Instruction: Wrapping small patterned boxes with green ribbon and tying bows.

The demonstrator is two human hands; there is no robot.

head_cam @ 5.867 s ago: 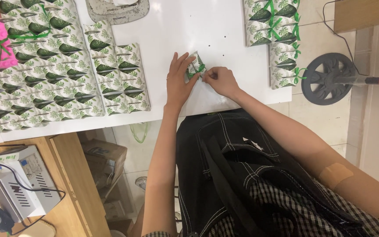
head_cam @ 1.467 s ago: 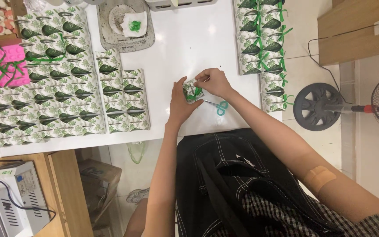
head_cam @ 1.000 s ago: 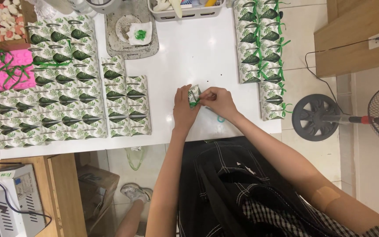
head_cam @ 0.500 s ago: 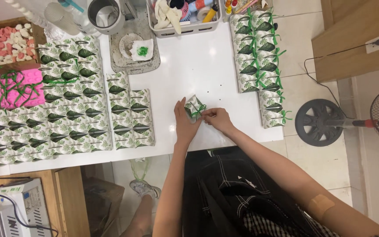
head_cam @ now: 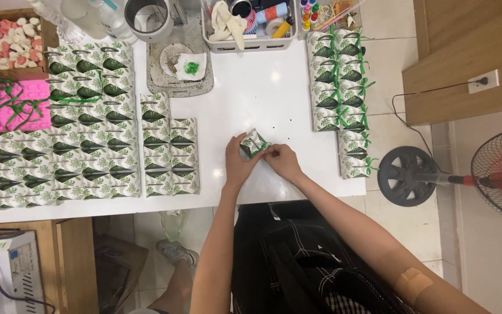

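A small white box with a green leaf print (head_cam: 255, 141) is held above the white table (head_cam: 251, 87) near its front edge. My left hand (head_cam: 237, 161) cups the box from the left and below. My right hand (head_cam: 283, 161) pinches a green ribbon at the box's right side. Both hands touch the box. Part of the box is hidden by my fingers.
Several rows of matching leaf-print boxes (head_cam: 82, 145) cover the table's left half. Ribbon-tied boxes (head_cam: 341, 81) stand in a column at the right. A grey tray (head_cam: 181, 61), a supply basket (head_cam: 251, 23) and a pink mould (head_cam: 15, 104) lie at the back. A standing fan (head_cam: 437, 174) is on the floor at the right.
The view has shifted so more of the table's back shows. My hands stay together on the small box, turning it slightly while working the ribbon.
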